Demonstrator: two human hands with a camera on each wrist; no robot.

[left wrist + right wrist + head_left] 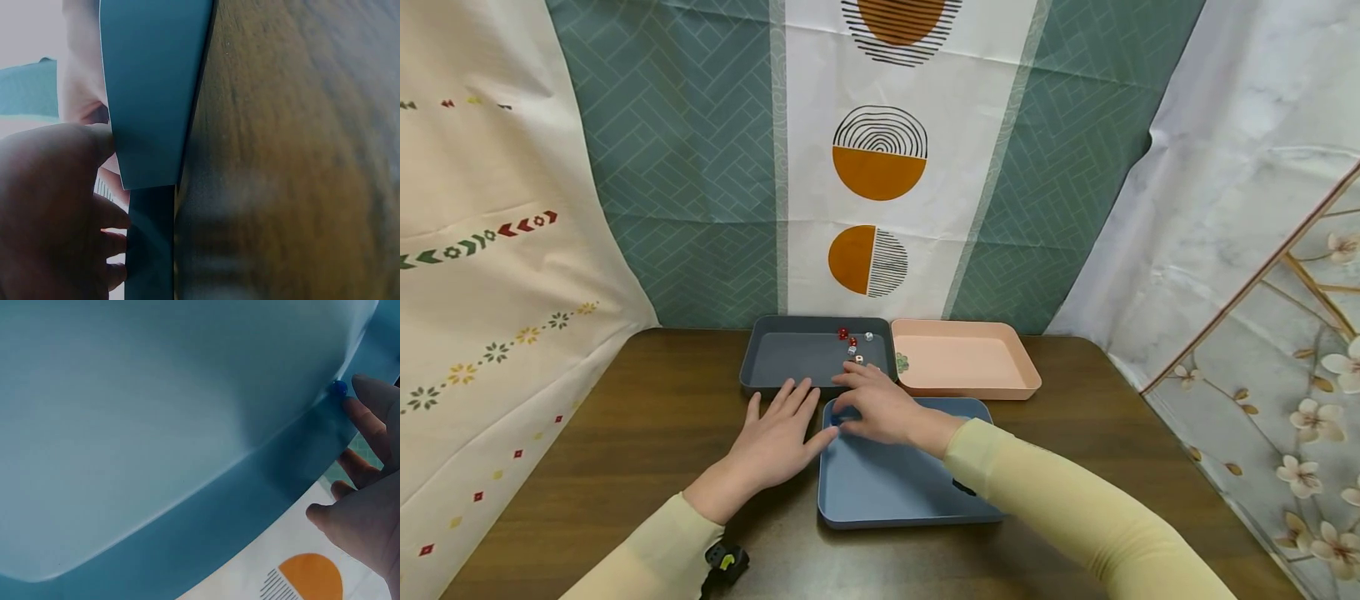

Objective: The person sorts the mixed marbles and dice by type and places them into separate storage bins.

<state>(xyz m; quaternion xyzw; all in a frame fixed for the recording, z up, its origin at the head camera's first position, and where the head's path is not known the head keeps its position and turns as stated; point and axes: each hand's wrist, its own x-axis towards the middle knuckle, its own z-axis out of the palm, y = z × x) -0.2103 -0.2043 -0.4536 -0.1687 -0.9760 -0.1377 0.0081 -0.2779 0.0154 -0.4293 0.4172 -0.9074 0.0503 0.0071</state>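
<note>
My left hand (773, 446) is spread flat-fingered at the left of the blue tray (895, 492). Its thumb rests at that tray's rim, and the other fingertips reach the front edge of the dark grey tray (797, 354). My right hand (883, 407) reaches over the blue tray's far left corner. In the right wrist view a small shiny blue piece (339, 389) lies in that corner, just beyond the thumb and index fingertips, which are apart; its exact shape is unclear. Several red and white dice (852, 342) lie at the right side of the dark grey tray.
A pink tray (970, 358) stands right of the dark grey one, with a green leafy mark (902, 362) at its left side. All three trays sit on a brown wooden table (662, 417). Patterned cloths (700, 167) hang behind and at both sides.
</note>
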